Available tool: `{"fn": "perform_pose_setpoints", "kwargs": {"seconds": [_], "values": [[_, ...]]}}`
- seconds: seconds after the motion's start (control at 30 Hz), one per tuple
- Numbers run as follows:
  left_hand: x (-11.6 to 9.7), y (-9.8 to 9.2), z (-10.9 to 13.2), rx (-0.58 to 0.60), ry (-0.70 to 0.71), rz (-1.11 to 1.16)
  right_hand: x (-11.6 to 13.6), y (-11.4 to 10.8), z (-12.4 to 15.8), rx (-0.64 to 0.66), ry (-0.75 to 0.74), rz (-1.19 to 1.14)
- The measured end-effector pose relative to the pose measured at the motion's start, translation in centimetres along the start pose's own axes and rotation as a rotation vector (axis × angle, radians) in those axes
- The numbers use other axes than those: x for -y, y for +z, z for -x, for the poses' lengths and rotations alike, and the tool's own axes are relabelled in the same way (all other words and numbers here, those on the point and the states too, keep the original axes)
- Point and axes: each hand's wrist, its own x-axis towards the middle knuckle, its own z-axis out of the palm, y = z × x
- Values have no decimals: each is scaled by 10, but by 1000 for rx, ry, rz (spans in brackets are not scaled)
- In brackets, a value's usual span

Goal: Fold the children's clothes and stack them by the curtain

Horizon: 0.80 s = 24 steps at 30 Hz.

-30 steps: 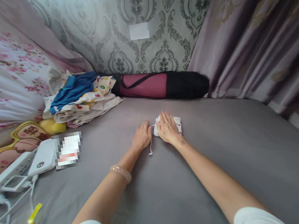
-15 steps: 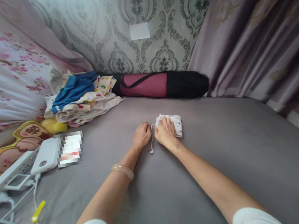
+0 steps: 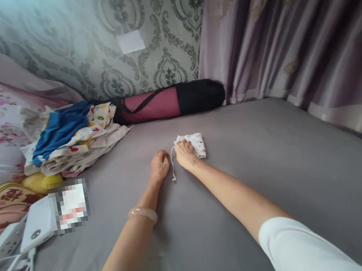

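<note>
A small folded white garment (image 3: pixel 198 144) with dark specks lies on the grey bed sheet. My right hand (image 3: pixel 185 152) is at its left side, fingers curled down and closed on its edge. From that edge a white drawstring (image 3: pixel 172 164) trails toward me, its knotted end on the sheet. My left hand (image 3: pixel 160 164) rests on the sheet just left of the drawstring, apart from the garment. Its fingers are bent and pressed together, and their undersides are hidden.
A heap of clothes (image 3: pixel 63 136) lies at the back left, beside a long maroon and black bag (image 3: pixel 151 105) along the wall. On the left are a white power bank (image 3: pixel 38 222), a power strip (image 3: pixel 3 244), cables, a cushion (image 3: pixel 8 201) and a blurred-out item (image 3: pixel 72 204).
The view has turned to the right, so everything sits further left. My right hand's fingers, flatter on the garment before, are now curled at its left edge. My left hand stays beside the drawstring.
</note>
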Motion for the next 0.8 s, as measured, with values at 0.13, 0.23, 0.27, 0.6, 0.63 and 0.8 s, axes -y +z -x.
{"fn": "perform_pose_setpoints", "kwargs": {"seconds": [0.13,0.23,0.27,0.6,0.63,0.8], "values": [[1,1,0,10,4,-12,-15,-13,3,-5,-29,-48],[2,2,0,9,7,-6,-31,-28,3,-79,-1,-295],[1,2,0,8,9,-4,-36,-35,2,-114,12,-407],[5,5,-1,-25,38,38,-113,-33,2,-37,316,-1254],[6,5,-2,-28,41,39,-122,-28,4,-34,331,-1216],[8,6,-1,-40,58,38,-157,-16,8,-47,324,-964]]}}
